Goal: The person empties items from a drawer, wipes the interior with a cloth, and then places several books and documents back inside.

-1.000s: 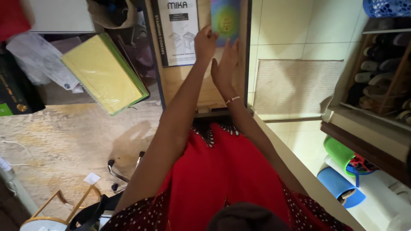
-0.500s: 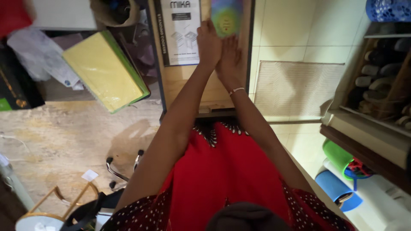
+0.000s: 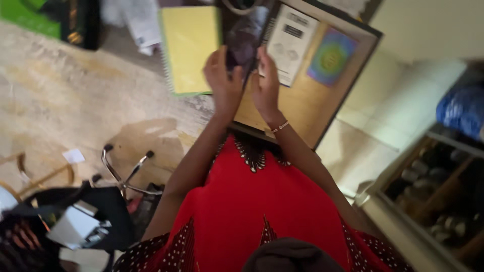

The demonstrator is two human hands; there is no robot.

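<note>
Both hands on the dark packet (image 3: 245,36)
Left hand (image 3: 223,83) and right hand (image 3: 264,83) pinch its edges above the table (image 3: 302,103); grip evenly

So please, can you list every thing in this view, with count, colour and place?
dark sheet: 1, dark and glossy, between both hands
yellow pad: 1, yellow with green edge, left of the hands
wooden board: 1, tan, under the hands
white leaflet: 1, on the board
round-pattern card: 1, blue, green and yellow, on the board
chair base: 1, metal, lower left
shelf: 1, wooden, right
left hand: 1, on the sheet
right hand: 1, on the sheet
</note>
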